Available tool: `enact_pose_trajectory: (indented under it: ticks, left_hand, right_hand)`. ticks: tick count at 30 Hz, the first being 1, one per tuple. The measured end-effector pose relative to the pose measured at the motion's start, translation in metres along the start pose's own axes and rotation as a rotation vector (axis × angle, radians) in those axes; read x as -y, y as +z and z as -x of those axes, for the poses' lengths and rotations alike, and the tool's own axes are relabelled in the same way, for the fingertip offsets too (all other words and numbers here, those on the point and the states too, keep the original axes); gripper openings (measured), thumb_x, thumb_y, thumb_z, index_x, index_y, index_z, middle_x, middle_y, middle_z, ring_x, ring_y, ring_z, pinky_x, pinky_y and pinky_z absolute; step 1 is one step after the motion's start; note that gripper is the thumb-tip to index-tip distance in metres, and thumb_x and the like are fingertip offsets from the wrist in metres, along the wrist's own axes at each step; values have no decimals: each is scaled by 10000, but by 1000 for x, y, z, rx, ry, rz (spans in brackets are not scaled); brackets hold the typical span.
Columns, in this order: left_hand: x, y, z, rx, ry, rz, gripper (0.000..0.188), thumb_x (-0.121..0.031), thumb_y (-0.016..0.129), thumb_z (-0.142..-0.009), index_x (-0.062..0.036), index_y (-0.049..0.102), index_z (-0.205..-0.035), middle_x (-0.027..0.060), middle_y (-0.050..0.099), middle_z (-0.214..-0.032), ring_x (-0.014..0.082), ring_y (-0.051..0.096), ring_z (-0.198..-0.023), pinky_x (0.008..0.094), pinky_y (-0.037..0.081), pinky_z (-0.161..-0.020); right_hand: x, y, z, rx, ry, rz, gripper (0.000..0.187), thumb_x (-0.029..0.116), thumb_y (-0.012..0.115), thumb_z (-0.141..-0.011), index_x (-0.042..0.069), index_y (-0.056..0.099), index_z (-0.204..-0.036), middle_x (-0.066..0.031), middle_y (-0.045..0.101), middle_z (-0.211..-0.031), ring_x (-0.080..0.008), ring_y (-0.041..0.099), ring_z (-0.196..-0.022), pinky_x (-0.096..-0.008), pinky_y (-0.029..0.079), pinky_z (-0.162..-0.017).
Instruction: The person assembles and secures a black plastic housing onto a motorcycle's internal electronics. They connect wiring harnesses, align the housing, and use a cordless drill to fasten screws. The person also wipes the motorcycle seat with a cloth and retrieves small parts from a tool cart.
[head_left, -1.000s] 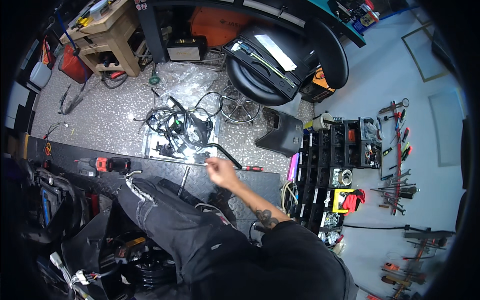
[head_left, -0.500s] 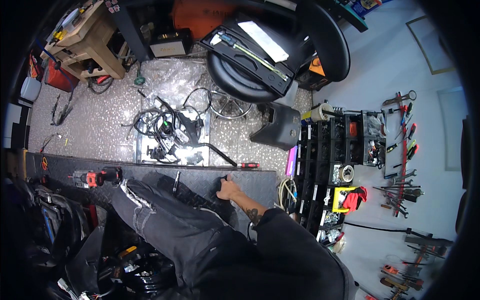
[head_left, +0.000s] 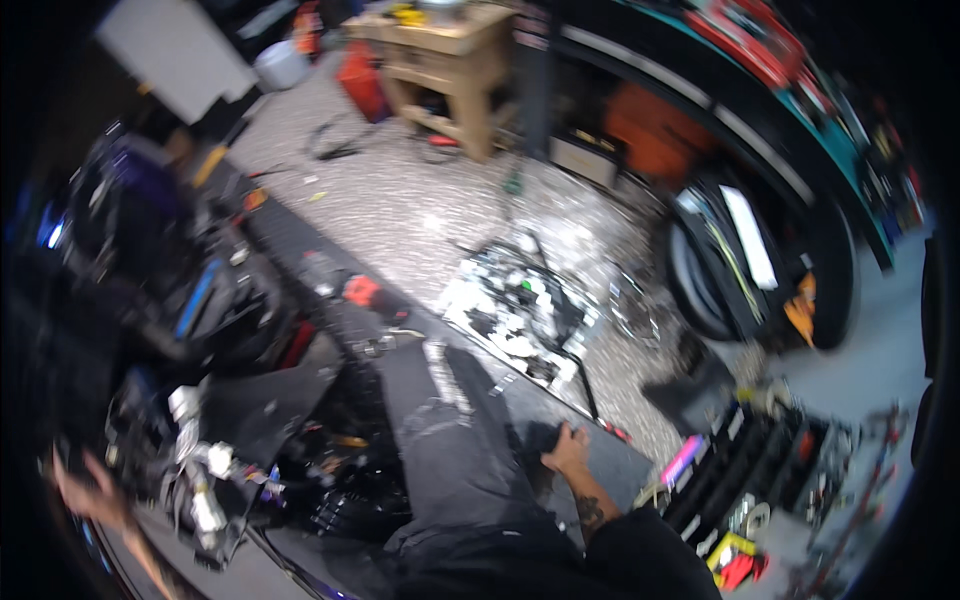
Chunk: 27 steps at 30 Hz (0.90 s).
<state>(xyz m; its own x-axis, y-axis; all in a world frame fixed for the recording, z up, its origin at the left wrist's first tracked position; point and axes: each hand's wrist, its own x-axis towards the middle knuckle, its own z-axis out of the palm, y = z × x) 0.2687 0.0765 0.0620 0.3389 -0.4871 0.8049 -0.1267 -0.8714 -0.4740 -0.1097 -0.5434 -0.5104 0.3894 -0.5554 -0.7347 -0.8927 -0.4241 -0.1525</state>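
My left hand (head_left: 88, 490) reaches out at the far left edge, smeared by motion, with its fingers spread and nothing visible in them. It is beside a bundle of wires with white connectors (head_left: 210, 460) and dark machine parts. My right hand (head_left: 568, 450) rests on the dark tread-plate platform (head_left: 625, 465), right of my legs, its fingers partly stretched and no object visible in it. Left of my knee on the platform lies a red and black power tool (head_left: 365, 292). A small silver tool (head_left: 503, 384) lies between my leg and the platform's far edge.
Beyond the platform, a black wiring harness (head_left: 540, 290) lies on a bright sheet on the speckled floor. A black stool (head_left: 705, 270) carries an open caliper case. Parts bins (head_left: 770, 470) stand at right, a wooden bench (head_left: 440, 50) at the back.
The view has swung to the left, so the floor things appear farther right and tilted. My left hand has come into view at the left; my right hand stays on the platform.
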Motion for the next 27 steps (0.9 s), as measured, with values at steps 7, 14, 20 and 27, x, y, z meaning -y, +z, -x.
enact_pose_trajectory:
  ticks: [7,14,20,27]
  left_hand:
    - [-72,-22,-23,35,-160,-45,603,-144,778,-929,-53,595,-1496,138,649,-1466,335,544,-1444,537,260,-1267]
    - [-89,-30,-34,24,-205,36,603,-76,775,-820,-48,624,-1403,136,664,-1377,330,574,-1406,608,203,-1281]
    - [-96,-40,-42,73,-255,78,566,-69,771,-794,-65,669,-1351,95,697,-1326,299,612,-1369,655,224,-1271]
    - [-31,-81,-89,-81,-801,675,853,-334,784,-867,-4,444,-1577,247,505,-1591,387,521,-1450,529,439,-1183]
  right_hand:
    - [8,-16,-66,41,58,-126,1121,395,888,-723,-37,393,-1631,-305,647,-1489,-420,657,-1357,-443,532,-1137]
    - [13,-31,-104,314,-19,-281,965,319,883,-722,-92,504,-1509,-283,714,-1314,-387,740,-1111,-469,613,-891]
    - [295,-216,-1,-412,-889,-555,345,187,768,-949,-50,718,-1194,-89,738,-939,-170,666,-853,-359,563,-805]
    - [593,-347,332,119,-1560,-759,492,205,609,-1129,-54,542,-1543,-189,667,-1479,-269,622,-1386,-387,455,-1204]
